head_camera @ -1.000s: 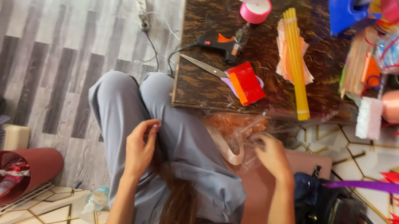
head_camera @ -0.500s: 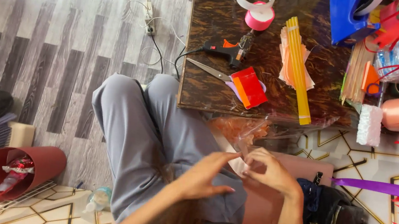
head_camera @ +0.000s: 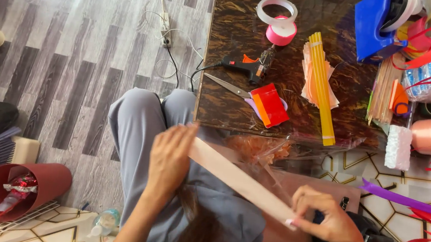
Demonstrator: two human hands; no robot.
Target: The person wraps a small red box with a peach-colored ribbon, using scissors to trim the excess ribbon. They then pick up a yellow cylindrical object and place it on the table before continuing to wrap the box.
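Left hand [head_camera: 169,158] and right hand [head_camera: 329,221] each grip-clamp 1 end of a peach ribbon strip [head_camera: 239,180] (clear of the table edge [head_camera: 203,72]).

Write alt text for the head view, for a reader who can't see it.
Seen from above, a seated person stretches a pale peach ribbon strip between the left hand and right hand over their lap. Ahead, a dark table holds a glue gun, scissors, tape rolls and yellow sticks.
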